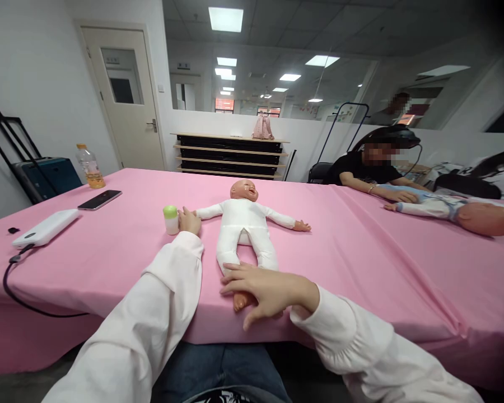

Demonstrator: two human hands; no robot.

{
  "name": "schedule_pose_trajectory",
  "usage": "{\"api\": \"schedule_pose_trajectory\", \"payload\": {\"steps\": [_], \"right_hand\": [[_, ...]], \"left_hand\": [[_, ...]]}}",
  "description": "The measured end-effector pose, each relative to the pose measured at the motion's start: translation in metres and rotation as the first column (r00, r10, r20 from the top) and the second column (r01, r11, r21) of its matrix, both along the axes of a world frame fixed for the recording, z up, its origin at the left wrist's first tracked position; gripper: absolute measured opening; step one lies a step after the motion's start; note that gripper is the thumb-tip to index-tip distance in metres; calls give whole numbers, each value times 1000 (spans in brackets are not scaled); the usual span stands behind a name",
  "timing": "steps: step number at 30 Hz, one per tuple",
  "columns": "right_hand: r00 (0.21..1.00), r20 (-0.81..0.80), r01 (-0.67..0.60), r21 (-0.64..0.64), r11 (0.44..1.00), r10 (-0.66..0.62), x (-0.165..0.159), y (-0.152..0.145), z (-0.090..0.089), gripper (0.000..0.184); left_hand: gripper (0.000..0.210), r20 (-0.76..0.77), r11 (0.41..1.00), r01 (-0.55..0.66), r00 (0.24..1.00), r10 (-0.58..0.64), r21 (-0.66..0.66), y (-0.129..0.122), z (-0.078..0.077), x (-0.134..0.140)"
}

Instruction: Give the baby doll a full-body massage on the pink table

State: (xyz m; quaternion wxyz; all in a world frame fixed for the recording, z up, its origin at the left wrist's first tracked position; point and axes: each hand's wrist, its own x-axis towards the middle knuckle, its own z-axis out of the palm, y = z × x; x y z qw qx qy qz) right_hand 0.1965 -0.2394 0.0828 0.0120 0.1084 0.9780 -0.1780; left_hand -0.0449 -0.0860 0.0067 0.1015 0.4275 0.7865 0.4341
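Note:
A baby doll [246,215] in a white suit lies on its back with its arms spread and its feet towards me. My right hand [269,288] is over its lower legs and feet, fingers spread and holding nothing; whether it presses on them I cannot tell. My left hand [190,222] is beside the doll's hand at the left, its fingers partly bent and apart. Just left of those fingers stands a small white bottle with a green cap [171,220], upright. The fingers do not wrap round it, and any light contact is unclear.
A pink cloth [331,257] covers the table. At the left are a white power bank [46,228] with a black cable, a phone [99,200] and a drink bottle [90,166]. Across the table at the right, another person [361,168] handles a second doll [457,212].

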Motion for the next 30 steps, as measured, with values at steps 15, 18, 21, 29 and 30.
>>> {"api": "schedule_pose_trajectory", "payload": {"steps": [15,18,21,29,30], "right_hand": [[400,-744,381,-396,835,-535,-35,-47,-50,23],[237,-767,291,-530,797,-597,-46,-42,-59,21],[56,-726,177,-668,722,-685,-60,-37,-70,27],[46,-637,57,-767,639,-769,-73,-35,-73,37],[50,-626,51,-777,628,-778,-73,-36,-74,38]], "left_hand": [[29,197,666,485,705,-681,567,-158,27,71],[33,144,528,466,637,-757,710,-197,12,80],[36,15,424,527,614,-789,737,-208,0,88],[43,57,425,467,618,-784,775,-201,-16,93],[42,64,429,467,616,-785,773,-201,-17,93]]}}
